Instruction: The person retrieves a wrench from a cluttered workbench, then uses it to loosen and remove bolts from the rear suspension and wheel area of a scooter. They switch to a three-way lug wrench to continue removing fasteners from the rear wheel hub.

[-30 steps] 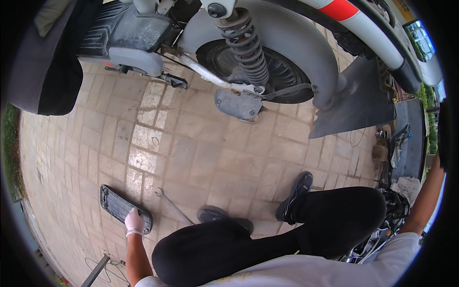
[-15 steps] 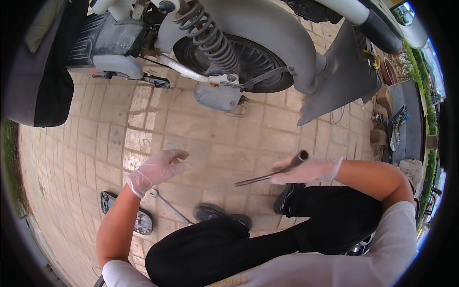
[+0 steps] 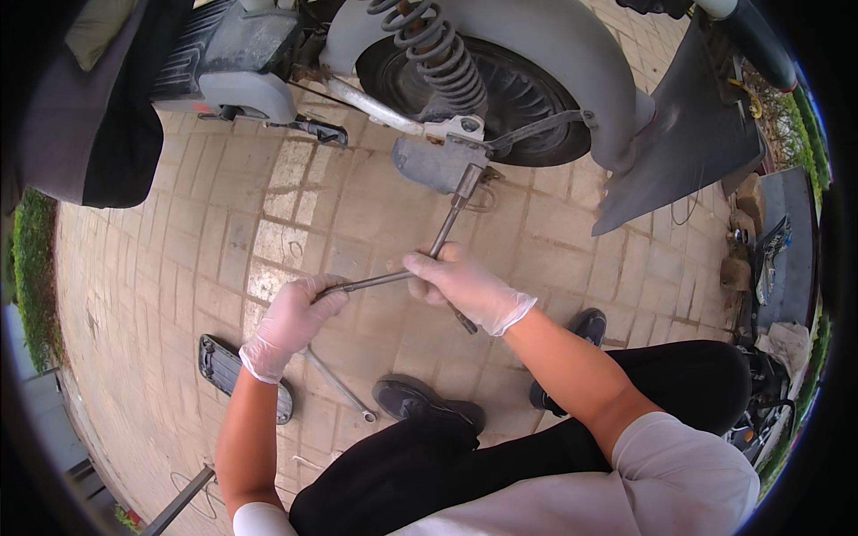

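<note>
In front of me is a dark metal three-armed socket wrench [image 3: 447, 228]. My right hand [image 3: 465, 284], in a clear glove, is closed around its middle. My left hand [image 3: 295, 322], gloved the same way, grips the end of the arm that points left. A thick socket tops the arm pointing away from me, in front of a grey flat plate [image 3: 424, 165]. Just beyond it is the pale bracket [image 3: 456, 129] at the foot of a coil-spring shock absorber [image 3: 447, 67]. Whether the socket touches anything cannot be told. The third arm sticks out below my right hand.
A scooter's rear wheel [image 3: 527, 107] and grey mudguard [image 3: 572, 54] fill the far side, with a dark flap [image 3: 679, 134] at right. On the paving lie a long spanner [image 3: 340, 384] and a black oval part [image 3: 219, 362]. A dark-clothed leg [image 3: 116, 125] shows at upper left.
My right hand has brought the wrench left and away from me, turning it toward the wheel. My left hand, open before, has closed on one arm. The view has shifted slightly.
</note>
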{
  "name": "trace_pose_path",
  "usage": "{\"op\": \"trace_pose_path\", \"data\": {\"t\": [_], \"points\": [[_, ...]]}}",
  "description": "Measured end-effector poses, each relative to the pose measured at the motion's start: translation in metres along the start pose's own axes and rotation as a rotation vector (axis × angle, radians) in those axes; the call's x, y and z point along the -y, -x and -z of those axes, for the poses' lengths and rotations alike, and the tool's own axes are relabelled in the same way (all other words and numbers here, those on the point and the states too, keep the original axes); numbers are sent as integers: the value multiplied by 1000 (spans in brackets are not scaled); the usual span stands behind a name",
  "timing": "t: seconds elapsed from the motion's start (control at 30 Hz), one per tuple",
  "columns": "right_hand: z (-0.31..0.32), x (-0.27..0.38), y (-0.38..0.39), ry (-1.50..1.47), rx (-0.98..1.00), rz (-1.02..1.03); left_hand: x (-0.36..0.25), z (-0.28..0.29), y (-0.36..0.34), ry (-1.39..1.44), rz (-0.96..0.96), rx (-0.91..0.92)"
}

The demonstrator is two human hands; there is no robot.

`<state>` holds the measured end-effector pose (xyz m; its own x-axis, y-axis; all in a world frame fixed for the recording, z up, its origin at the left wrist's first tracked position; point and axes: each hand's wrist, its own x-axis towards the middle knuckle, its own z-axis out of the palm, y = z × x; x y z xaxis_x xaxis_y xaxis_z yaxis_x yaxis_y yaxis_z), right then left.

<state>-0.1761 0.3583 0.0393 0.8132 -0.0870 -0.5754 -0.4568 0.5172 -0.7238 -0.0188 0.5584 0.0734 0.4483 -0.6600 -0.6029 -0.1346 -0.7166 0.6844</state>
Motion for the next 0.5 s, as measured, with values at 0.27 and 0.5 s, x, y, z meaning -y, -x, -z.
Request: {"op": "trace_pose_path", "data": {"t": [0.27, 0.5], "points": [[-9, -3, 6, -284, 12, 103, 24, 0, 6, 398, -2, -138], [-36, 0, 34, -732, 348, 78, 30, -19, 11, -299, -451, -509]]}}
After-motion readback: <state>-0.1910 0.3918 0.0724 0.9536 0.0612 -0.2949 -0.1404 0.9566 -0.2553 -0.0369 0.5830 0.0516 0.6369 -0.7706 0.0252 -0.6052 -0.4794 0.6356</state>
